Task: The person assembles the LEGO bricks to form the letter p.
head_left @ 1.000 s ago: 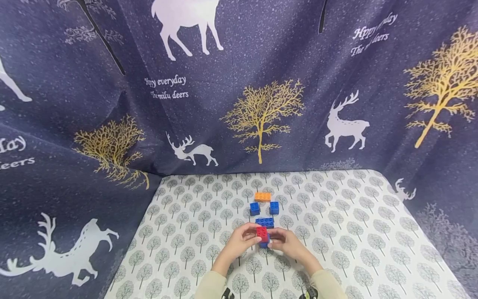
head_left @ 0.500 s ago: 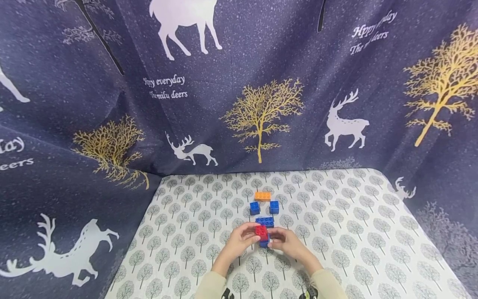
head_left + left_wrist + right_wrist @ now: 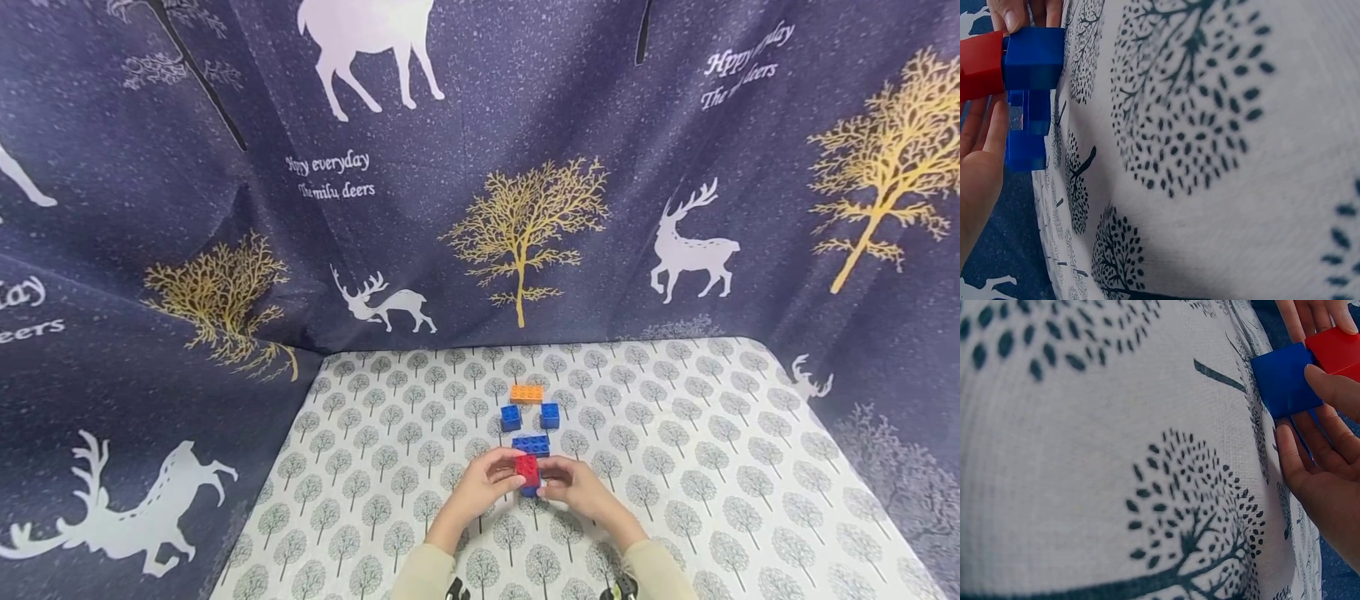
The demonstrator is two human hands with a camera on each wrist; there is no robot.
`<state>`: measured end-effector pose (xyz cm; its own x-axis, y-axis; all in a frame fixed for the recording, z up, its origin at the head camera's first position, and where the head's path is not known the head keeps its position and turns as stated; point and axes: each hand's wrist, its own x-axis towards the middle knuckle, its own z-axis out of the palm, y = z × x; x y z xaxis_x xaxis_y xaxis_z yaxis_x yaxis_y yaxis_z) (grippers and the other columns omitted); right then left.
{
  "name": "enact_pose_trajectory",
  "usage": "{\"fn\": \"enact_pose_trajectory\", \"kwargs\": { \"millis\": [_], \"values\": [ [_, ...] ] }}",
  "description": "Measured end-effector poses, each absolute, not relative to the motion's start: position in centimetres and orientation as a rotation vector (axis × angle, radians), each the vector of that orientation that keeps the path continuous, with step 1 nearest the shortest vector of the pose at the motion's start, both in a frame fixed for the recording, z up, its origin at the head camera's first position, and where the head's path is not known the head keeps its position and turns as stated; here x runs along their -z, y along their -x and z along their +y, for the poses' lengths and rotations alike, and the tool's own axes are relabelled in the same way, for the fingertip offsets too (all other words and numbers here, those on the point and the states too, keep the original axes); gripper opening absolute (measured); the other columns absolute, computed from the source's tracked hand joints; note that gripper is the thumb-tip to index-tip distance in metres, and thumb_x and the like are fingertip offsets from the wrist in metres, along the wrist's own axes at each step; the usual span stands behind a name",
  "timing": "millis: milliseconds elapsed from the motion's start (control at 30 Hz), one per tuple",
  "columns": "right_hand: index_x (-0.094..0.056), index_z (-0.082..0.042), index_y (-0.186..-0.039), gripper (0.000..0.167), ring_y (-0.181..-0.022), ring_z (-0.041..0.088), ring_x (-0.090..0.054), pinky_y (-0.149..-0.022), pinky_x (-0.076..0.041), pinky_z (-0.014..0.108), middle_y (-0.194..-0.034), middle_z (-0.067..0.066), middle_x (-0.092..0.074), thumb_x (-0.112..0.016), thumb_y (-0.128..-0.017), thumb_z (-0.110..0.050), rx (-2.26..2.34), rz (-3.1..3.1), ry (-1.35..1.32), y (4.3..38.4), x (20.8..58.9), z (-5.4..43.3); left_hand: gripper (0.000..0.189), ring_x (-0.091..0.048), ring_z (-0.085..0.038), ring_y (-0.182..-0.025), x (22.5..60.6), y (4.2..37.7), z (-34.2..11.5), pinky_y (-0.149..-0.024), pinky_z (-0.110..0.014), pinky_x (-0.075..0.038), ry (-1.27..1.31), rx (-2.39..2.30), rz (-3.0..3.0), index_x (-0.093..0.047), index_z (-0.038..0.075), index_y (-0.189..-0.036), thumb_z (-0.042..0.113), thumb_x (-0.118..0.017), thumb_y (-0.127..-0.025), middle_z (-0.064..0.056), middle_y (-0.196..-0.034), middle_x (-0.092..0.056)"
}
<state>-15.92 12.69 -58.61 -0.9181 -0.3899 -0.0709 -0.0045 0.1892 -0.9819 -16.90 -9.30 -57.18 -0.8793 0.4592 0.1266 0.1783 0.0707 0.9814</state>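
A red brick (image 3: 528, 470) sits on top of a blue brick (image 3: 529, 492), low over the near middle of the table. My left hand (image 3: 487, 481) pinches the red brick from the left between thumb and fingers. From the right, my right hand (image 3: 576, 485) grips the lower blue brick, its thumb against the near face in the right wrist view. A thin gap with a bit of blue stud shows between the red brick (image 3: 982, 65) and blue brick (image 3: 1034, 59) in the left wrist view. Just behind them lies a long blue brick (image 3: 531, 444), partly hidden.
Two small blue bricks, one left (image 3: 511, 417) and one right (image 3: 550, 415), stand farther back. Behind these lies an orange brick (image 3: 527, 394). A tree-patterned cloth (image 3: 360, 500) covers the table, and a dark deer-print curtain (image 3: 420, 208) hangs around it.
The red brick tilted back slightly, then came forward again over the lower blue brick. Both hands keep nearly the same place, and the other bricks lie as before.
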Motion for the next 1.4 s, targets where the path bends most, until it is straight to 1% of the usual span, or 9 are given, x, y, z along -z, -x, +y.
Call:
{"fn": "enact_pose_trajectory", "kwargs": {
  "millis": [167,333,433,533,633,767,833,1100,1400],
  "values": [
    [-0.055,0.002,-0.126,0.049,-0.106,0.029,-0.063,-0.091,-0.054,0.024,-0.122,0.020,-0.061,-0.073,-0.082,-0.012,1.786,2.152,0.385,16.06,58.90,12.72,0.037,-0.061,-0.027,-0.110,57.06,16.87,-9.16,-0.101,-0.040,-0.049,-0.663,-1.885,2.147,-0.058,-0.002,-0.121,0.000,-0.067,-0.086,-0.021,-0.121,-0.060],
    [-0.056,0.002,-0.126,0.049,-0.105,0.028,-0.063,-0.090,-0.054,0.023,-0.122,0.020,-0.061,-0.074,-0.082,-0.012,1.782,2.161,0.381,15.98,58.71,12.68,0.035,-0.060,-0.035,-0.109,56.79,16.77,-9.05,-0.100,-0.045,-0.048,-0.662,-1.862,2.167,-0.057,-0.006,-0.120,-0.004,-0.066,-0.086,-0.025,-0.120,-0.059],
    [-0.056,0.002,-0.126,0.049,-0.105,0.029,-0.063,-0.090,-0.055,0.025,-0.121,0.020,-0.061,-0.074,-0.082,-0.011,1.796,2.154,0.371,15.89,58.52,12.62,0.035,-0.060,-0.036,-0.110,56.64,16.69,-9.05,-0.101,-0.045,-0.048,-0.648,-1.840,2.182,-0.057,-0.004,-0.120,-0.001,-0.066,-0.087,-0.023,-0.120,-0.059],
    [-0.056,0.003,-0.125,0.049,-0.105,0.030,-0.063,-0.091,-0.055,0.028,-0.121,0.021,-0.061,-0.074,-0.081,-0.009,1.804,2.147,0.357,15.85,58.42,12.62,0.034,-0.060,-0.033,-0.110,56.60,16.64,-9.04,-0.101,-0.042,-0.049,-0.617,-1.825,2.188,-0.059,0.001,-0.120,0.003,-0.068,-0.087,-0.018,-0.120,-0.061],
    [-0.055,0.003,-0.126,0.049,-0.106,0.030,-0.062,-0.092,-0.054,0.026,-0.121,0.021,-0.061,-0.074,-0.082,-0.009,1.797,2.146,0.354,15.88,58.56,12.68,0.034,-0.060,-0.031,-0.110,56.65,16.63,-9.00,-0.101,-0.039,-0.049,-0.589,-1.809,2.190,-0.060,0.004,-0.119,0.006,-0.069,-0.086,-0.014,-0.119,-0.062],
    [-0.055,0.003,-0.126,0.050,-0.107,0.030,-0.062,-0.092,-0.054,0.026,-0.122,0.020,-0.061,-0.074,-0.081,-0.009,1.808,2.135,0.352,16.03,58.88,12.61,0.035,-0.060,-0.032,-0.110,56.70,16.67,-9.02,-0.101,-0.040,-0.049,-0.578,-1.816,2.181,-0.060,0.004,-0.119,0.005,-0.069,-0.086,-0.014,-0.118,-0.063],
    [-0.054,0.005,-0.126,0.051,-0.106,0.031,-0.062,-0.092,-0.054,0.029,-0.121,0.022,-0.061,-0.074,-0.081,-0.008,1.816,2.133,0.355,16.09,58.92,12.55,0.035,-0.061,-0.033,-0.109,56.66,16.73,-9.04,-0.100,-0.040,-0.050,-0.592,-1.820,2.179,-0.060,0.003,-0.119,0.004,-0.069,-0.086,-0.015,-0.117,-0.063],
    [-0.054,0.006,-0.126,0.050,-0.104,0.031,-0.063,-0.089,-0.056,0.027,-0.120,0.022,-0.062,-0.073,-0.082,-0.005,1.834,2.110,0.354,15.98,58.28,12.49,0.033,-0.062,-0.026,-0.108,56.64,17.03,-9.08,-0.099,-0.034,-0.051,-0.594,-1.795,2.195,-0.062,0.007,-0.117,0.007,-0.070,-0.085,-0.009,-0.115,-0.065],
    [-0.054,0.006,-0.125,0.050,-0.103,0.029,-0.063,-0.088,-0.055,0.024,-0.120,0.022,-0.062,-0.073,-0.081,-0.004,1.834,2.114,0.330,15.79,58.40,12.41,0.033,-0.062,-0.025,-0.109,56.70,16.86,-9.03,-0.099,-0.035,-0.051,-0.584,-1.760,2.221,-0.061,0.008,-0.117,0.008,-0.070,-0.086,-0.008,-0.115,-0.065]
  ]
}}
